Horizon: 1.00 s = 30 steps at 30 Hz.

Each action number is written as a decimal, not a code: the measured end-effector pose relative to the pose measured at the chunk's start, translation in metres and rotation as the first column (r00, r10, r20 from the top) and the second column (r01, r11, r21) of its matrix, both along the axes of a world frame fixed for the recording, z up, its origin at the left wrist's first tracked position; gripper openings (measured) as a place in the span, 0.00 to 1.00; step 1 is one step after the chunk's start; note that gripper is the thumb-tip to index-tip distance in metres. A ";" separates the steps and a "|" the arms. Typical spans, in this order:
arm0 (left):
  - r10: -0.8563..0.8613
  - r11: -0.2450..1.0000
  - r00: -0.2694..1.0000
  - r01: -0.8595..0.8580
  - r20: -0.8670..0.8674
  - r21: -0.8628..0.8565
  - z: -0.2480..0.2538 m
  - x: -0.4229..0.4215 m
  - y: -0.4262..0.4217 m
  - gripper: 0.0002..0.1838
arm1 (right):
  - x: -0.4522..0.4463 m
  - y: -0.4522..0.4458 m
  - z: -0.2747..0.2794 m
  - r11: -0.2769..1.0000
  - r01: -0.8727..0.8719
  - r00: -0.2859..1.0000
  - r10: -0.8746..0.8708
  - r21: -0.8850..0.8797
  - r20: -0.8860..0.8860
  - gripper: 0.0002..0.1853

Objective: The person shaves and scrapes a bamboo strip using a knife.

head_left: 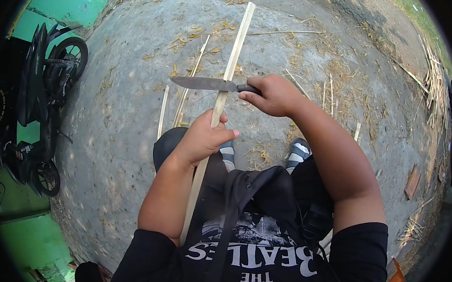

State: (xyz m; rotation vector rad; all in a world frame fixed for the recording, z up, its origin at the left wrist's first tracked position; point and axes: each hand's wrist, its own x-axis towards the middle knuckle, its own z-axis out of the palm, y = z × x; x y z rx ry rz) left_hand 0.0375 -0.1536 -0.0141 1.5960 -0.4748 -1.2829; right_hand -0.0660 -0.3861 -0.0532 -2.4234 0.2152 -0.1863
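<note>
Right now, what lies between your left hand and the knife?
A short stretch of the pale strip lies between the left hand and the knife, with the grey ground beneath. The head view shows this.

The long pale-cream wooden strip [238, 42]; a black cotton T-shirt [254, 244] with white lettering; grey-and-white striped sandals [299, 151].

Below me is rough grey ground [120, 105], with yellow-brown dry leaves [215, 50] scattered over it. I see pale thin strips [190, 83] lying apart there, and a heap of sticks [437, 88] at the right edge.
</note>
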 end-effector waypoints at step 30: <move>-0.004 1.000 1.000 0.004 -0.017 -0.009 0.001 -0.005 0.001 0.21 | 0.001 -0.016 0.022 0.998 -0.014 0.985 0.002 -0.067 -0.170 0.28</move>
